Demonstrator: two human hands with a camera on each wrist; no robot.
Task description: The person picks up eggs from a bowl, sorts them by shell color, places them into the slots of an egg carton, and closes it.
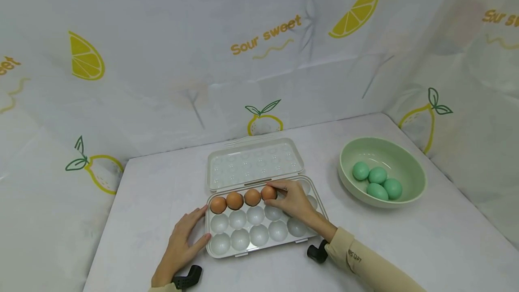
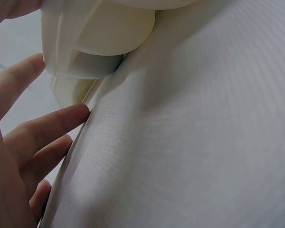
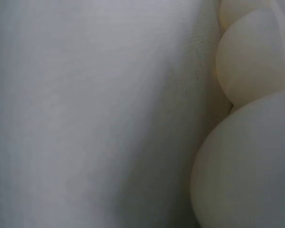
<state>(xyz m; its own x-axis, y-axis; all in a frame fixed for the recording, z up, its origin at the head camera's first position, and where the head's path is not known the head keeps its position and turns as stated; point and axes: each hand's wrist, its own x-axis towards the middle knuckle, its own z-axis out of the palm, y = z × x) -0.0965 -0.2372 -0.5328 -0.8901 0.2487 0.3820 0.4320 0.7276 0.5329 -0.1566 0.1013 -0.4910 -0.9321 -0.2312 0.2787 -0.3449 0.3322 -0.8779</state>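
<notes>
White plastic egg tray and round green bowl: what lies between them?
In the head view, only bare white tabletop separates the egg tray from the green bowl.

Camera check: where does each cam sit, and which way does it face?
Head: on the head, facing forward-down at the white plastic egg tray; left hand, right hand, beige sleeves show.
Left wrist: on that wrist, facing the tray's end and rounded off-white cup undersides; left fingers show.
Right wrist: on that wrist, facing white tabletop and cup undersides; no hand visible.
Shared: both wrist views show cup undersides.
</notes>
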